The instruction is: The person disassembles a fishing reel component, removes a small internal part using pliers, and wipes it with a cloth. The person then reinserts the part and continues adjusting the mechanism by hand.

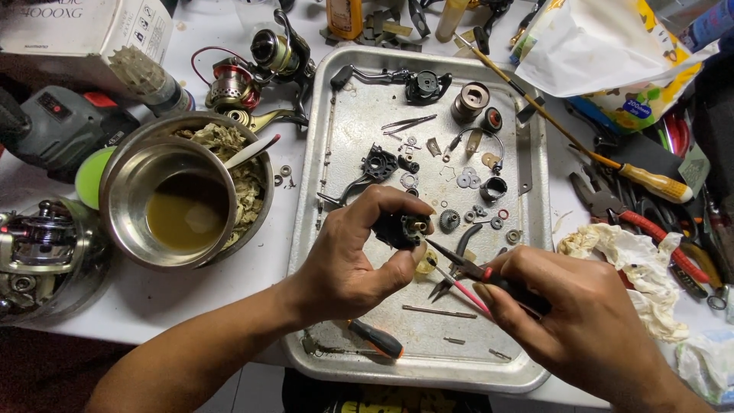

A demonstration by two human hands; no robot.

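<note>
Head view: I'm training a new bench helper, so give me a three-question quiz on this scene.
1. True or false: the left hand holds a small black reel body over the metal tray.
2. What does the right hand hold? A) needle-nose pliers B) a brush C) a hammer
3. What is in the steel bowl?

Key: 1 true; 2 A; 3 murky yellowish liquid.

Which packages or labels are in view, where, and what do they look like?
Cardboard box: top left corner, white, rectangular, dark print and small icons.
Plastic bag: top right, white, crumpled, over a yellow printed pack.
Round label: on that pack, blue.
Bottle: top centre, amber, labelled, cropped by the frame.
No screens or signs.
</note>
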